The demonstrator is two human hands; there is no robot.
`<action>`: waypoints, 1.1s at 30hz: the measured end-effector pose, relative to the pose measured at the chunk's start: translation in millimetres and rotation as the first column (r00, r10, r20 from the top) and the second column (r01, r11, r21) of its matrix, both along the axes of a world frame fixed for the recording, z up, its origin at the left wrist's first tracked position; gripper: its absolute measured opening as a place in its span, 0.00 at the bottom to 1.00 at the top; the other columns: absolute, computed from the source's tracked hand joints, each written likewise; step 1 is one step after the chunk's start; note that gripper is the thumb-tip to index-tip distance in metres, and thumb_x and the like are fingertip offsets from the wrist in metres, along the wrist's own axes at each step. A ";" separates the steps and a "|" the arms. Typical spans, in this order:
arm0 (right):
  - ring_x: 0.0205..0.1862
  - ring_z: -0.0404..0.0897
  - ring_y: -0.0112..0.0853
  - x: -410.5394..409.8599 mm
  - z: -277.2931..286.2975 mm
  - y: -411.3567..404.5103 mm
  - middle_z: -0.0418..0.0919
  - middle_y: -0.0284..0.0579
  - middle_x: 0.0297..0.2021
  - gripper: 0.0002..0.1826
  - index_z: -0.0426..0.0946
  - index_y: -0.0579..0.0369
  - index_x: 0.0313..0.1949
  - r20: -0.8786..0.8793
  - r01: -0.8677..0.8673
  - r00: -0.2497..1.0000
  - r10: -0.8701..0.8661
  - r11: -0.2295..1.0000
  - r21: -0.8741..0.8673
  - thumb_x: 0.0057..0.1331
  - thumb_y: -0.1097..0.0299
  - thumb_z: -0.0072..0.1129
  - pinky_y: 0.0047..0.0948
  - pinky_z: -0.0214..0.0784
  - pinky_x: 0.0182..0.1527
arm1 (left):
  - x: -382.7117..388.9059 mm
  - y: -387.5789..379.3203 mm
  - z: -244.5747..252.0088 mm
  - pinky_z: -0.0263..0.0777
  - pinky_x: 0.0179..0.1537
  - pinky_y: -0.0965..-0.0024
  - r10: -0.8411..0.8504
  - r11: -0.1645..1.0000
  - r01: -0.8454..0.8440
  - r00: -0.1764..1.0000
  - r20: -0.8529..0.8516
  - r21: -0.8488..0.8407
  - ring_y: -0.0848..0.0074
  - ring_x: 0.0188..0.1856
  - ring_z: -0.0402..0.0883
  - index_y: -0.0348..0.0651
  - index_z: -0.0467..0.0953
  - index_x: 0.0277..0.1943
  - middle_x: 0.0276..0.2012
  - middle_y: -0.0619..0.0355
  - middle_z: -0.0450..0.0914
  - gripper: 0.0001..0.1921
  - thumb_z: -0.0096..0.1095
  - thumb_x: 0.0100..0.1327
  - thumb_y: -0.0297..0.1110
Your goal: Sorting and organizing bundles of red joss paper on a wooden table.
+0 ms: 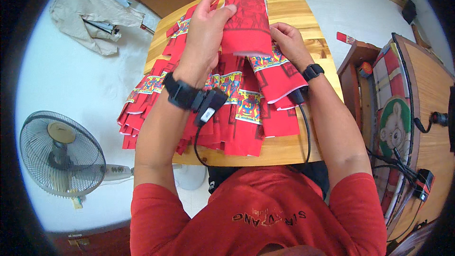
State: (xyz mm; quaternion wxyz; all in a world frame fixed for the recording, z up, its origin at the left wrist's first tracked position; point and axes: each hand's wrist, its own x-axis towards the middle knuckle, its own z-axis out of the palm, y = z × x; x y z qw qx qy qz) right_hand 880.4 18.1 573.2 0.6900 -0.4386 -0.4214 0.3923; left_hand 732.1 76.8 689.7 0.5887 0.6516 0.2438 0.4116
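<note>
My left hand (211,25) holds the left side of a red printed fabric piece (247,14) upright above the far part of the wooden table, its thumb on the near face. My right hand (288,39) is at the piece's right edge, fingers bent; whether it pinches that piece or the patterned one just below it is hard to tell. Beneath both hands, many red fabric pieces (249,108) with a yellow and blue playing-card figure print lie overlapping in a fan. Another printed red piece (279,78) rests on top under my right wrist. Black wrist straps with cabled devices are on both wrists.
The wooden table (316,17) has a curved right edge. A standing fan (62,153) is at the left, and light clothing (96,10) hangs at the upper left. On the right stand a wooden cabinet (426,106) and black cables (398,167). A red printed piece (345,38) lies beyond the table.
</note>
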 end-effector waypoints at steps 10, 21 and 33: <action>0.25 0.69 0.17 -15.2 9.7 -23.5 0.73 0.32 0.24 0.14 0.74 0.59 0.30 -0.108 0.049 0.993 -0.047 0.999 0.011 0.61 0.59 0.51 0.16 0.62 0.29 | -64.9 -87.5 -19.5 0.71 0.41 0.77 -0.008 0.983 -0.029 0.980 -0.197 -0.184 0.79 0.40 0.75 0.34 0.55 0.58 0.39 0.55 0.75 0.25 0.52 0.59 0.28; 0.32 0.73 0.21 -18.5 -4.5 -11.8 0.76 0.38 0.30 0.16 0.73 0.63 0.36 0.036 0.141 0.989 -0.145 0.985 0.098 0.58 0.61 0.56 0.19 0.65 0.36 | -79.5 -98.4 -9.6 0.63 0.22 0.82 -0.071 0.997 0.039 0.774 -0.629 -0.065 0.87 0.25 0.71 0.36 0.61 0.55 0.24 0.64 0.74 0.21 0.53 0.60 0.32; 0.31 0.72 0.21 -11.9 -6.6 -14.8 0.75 0.37 0.29 0.13 0.74 0.61 0.35 0.087 0.020 0.996 -0.020 1.000 -0.010 0.55 0.64 0.58 0.19 0.65 0.35 | -27.2 5.0 26.6 0.67 0.29 0.80 0.351 0.725 0.220 0.697 -0.625 0.653 0.81 0.27 0.73 0.35 0.75 0.40 0.27 0.61 0.76 0.13 0.53 0.58 0.35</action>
